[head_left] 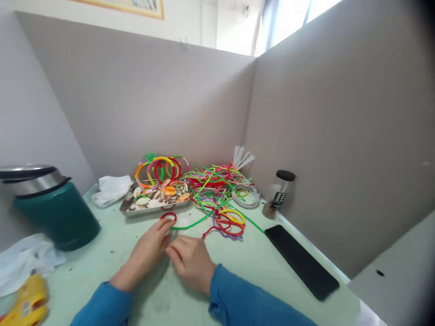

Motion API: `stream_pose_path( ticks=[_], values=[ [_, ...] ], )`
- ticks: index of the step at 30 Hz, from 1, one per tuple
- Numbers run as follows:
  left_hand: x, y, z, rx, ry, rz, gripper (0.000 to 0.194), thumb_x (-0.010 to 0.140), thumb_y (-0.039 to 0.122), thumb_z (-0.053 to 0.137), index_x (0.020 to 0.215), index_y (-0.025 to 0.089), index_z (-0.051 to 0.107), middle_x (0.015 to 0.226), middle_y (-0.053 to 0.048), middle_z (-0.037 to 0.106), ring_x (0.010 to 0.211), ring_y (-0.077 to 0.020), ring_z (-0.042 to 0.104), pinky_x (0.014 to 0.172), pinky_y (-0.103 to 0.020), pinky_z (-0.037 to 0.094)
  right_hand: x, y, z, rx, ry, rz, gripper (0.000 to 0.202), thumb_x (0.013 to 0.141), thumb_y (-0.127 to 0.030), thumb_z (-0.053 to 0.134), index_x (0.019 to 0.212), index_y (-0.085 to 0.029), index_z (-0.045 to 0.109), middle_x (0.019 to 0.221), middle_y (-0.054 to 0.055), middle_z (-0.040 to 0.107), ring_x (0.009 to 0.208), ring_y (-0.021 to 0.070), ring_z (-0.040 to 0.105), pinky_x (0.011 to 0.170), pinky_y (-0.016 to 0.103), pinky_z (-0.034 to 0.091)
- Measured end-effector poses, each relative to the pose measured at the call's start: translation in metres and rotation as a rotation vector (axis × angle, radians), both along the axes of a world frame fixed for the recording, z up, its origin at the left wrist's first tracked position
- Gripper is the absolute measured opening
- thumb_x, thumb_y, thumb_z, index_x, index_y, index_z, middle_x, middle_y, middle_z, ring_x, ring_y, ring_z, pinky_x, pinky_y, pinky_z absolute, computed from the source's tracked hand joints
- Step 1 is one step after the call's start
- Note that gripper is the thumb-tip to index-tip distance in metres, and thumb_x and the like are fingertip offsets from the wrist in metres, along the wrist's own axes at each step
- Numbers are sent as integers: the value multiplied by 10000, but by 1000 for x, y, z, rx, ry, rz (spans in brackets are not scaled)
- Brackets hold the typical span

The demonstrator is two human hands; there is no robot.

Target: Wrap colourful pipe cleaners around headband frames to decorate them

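Green fuzzy stem (190,227), in my head view, lies on the pale table (248,262) between my left hand (154,242) and the tangled pile (217,179). My left fingers bunch at its end beside a red loop (168,213); my right hand (192,260) curls nearby, but I cannot tell what either grips.

Green fuzzy stem (195,225): slender, gently curved, near end at my left hand (152,244), running toward the desk's (238,267) far-right corner. Red loop (175,216): small, rounded, just beyond that end.
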State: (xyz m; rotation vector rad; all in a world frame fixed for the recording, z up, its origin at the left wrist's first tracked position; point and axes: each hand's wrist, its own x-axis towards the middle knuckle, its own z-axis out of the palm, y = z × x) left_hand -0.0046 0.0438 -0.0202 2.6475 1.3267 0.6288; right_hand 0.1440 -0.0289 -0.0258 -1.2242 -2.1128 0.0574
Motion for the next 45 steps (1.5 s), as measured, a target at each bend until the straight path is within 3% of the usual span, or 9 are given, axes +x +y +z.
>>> stream_pose_path(
  ticks=[4,8,16,20,25,28,31,40,45],
  values=[
    [8,5,-16,54,186,44,291,858,169,373,1014,167,618,1041,-101,605,957,-215,575,793,-317,449,42,14,9,-98,-209,-263,124,843,-196,474,904,-195,581,902,45,588,759,164,558,623,261,361],
    [13,1,-15,92,288,108,278,887,197,331,904,190,608,938,-78,589,858,-202,580,671,-290,429,79,19,6,-199,-286,-440,328,730,-52,492,1003,-209,582,1005,60,566,827,177,562,654,268,368],
    [16,-4,-15,51,335,115,256,886,159,311,956,181,557,924,-78,596,818,-199,585,655,-290,404,85,33,-13,-229,-219,-468,247,802,-84,451,943,-185,628,929,82,610,895,203,550,749,296,384],
    [14,-4,-18,59,327,146,292,874,127,314,1031,173,555,967,-101,607,870,-219,594,681,-306,423,78,29,-10,-206,126,-354,255,789,-98,465,976,-192,610,931,54,628,848,171,569,734,269,413],
    [13,-6,-18,49,331,146,336,836,62,321,1055,152,560,1001,-121,603,895,-224,590,725,-316,430,86,37,30,-101,656,-197,231,853,-256,455,1044,-175,557,904,36,638,750,149,582,636,242,442],
    [12,-8,-16,33,316,145,380,796,14,334,1066,162,557,1031,-115,588,945,-215,577,754,-300,427,103,58,66,87,406,-374,244,878,-230,421,1080,-177,548,1010,60,615,865,164,576,744,260,431],
    [11,-9,-13,8,274,158,390,786,8,330,1059,171,556,1051,-107,566,961,-209,572,754,-292,429,119,77,84,-87,-146,-664,339,877,-174,418,1210,-180,481,1175,113,534,1032,195,533,834,284,390],
    [12,-8,-13,-14,146,193,403,735,-26,315,1026,155,528,1053,-104,535,932,-216,560,729,-297,430,118,77,27,-283,-346,-694,216,853,-257,474,887,-178,672,951,93,661,941,213,572,754,281,380],
    [11,-6,-16,-35,82,173,381,734,-29,319,990,164,525,1039,-95,531,952,-199,555,758,-280,428,120,100,15,-336,-387,-736,267,771,-343,569,840,-119,697,907,156,684,925,275,594,709,311,400]
  ],
)
